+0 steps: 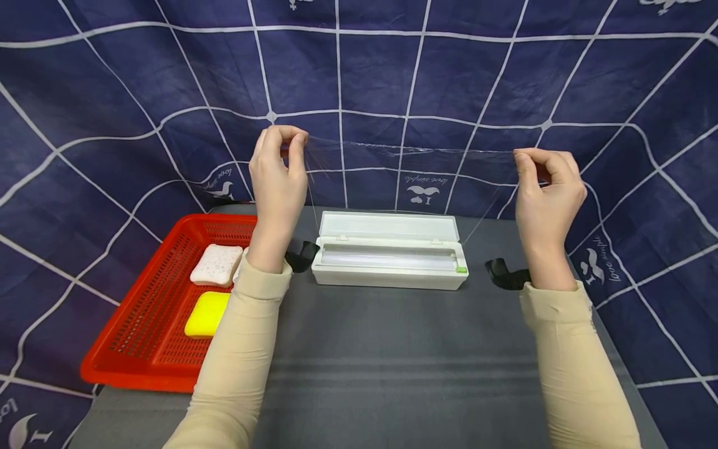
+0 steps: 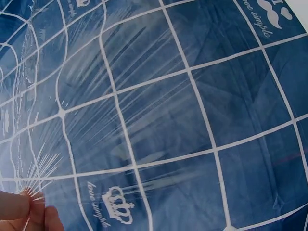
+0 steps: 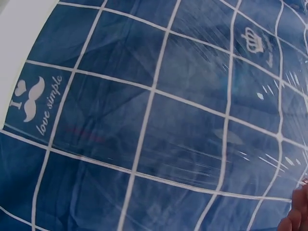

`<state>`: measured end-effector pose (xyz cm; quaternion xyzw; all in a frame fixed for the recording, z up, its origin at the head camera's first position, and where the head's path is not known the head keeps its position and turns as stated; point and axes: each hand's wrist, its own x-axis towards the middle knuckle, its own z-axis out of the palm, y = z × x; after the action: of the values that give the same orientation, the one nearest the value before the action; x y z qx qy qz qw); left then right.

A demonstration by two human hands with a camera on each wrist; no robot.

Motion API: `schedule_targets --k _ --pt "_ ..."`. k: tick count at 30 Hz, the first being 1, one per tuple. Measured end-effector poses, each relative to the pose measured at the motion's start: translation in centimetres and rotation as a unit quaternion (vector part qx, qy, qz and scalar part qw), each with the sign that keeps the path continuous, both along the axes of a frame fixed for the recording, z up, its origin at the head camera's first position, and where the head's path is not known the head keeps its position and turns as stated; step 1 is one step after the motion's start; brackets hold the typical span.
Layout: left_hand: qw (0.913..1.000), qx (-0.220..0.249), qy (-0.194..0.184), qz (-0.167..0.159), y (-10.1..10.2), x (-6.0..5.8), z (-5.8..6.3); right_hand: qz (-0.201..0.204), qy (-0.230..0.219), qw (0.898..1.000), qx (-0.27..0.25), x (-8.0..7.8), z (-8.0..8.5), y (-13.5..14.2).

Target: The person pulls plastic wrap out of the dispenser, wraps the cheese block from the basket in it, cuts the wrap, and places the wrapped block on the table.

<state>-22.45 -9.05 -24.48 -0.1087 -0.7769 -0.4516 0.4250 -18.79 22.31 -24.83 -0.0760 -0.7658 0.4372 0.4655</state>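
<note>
A clear sheet of cling film (image 1: 409, 150) stretches between both raised hands, its lower part running down to a white dispenser box (image 1: 387, 279). My left hand (image 1: 278, 171) pinches the film's upper left corner between thumb and fingers; in the left wrist view, creases fan out from those fingertips (image 2: 36, 199). At the upper right corner, my right hand (image 1: 546, 187) pinches the film likewise; only a few of its fingers (image 3: 296, 211) show at the edge of the right wrist view. The box's lid (image 1: 389, 226) stands raised, and a film roll (image 1: 387, 258) lies inside.
Left of the box is a red plastic basket (image 1: 129, 368) holding a white speckled sponge-like piece (image 1: 216, 264) and a yellow one (image 1: 206, 314), partly behind the left forearm. A dark grey table (image 1: 404, 362) lies below. Blue checked cloth (image 1: 381, 75) hangs behind and at both sides.
</note>
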Motion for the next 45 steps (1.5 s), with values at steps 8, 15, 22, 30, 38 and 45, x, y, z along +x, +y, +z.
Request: schedule_targets --k 8,15,22,30,38,45 --pt "0.9998 0.006 0.003 0.016 -0.5 2.6 -0.6 0.008 -0.015 1.0 0.019 2.7 -0.2 0.4" --pt "0.9993 0.033 0.02 0.002 -0.9 6.2 -2.1 0.132 -0.006 0.988 -0.084 6.9 -1.7 0.9" --pt "0.9939 0.074 -0.03 -0.076 -1.9 10.6 -4.6 0.312 0.028 0.917 -0.246 11.6 -4.1 1.2" --pt "0.9813 0.109 -0.035 -0.155 -3.0 15.7 -7.9 0.363 -0.034 0.893 -0.265 16.0 -7.0 1.7" --pt "0.9794 0.089 -0.085 -0.16 -4.1 19.3 -12.0 0.403 -0.108 0.865 -0.278 18.8 -11.5 2.8" --pt "0.9621 0.102 -0.228 -0.11 -3.4 21.2 -15.8 0.279 -0.35 0.859 -0.247 20.5 -14.7 2.2"
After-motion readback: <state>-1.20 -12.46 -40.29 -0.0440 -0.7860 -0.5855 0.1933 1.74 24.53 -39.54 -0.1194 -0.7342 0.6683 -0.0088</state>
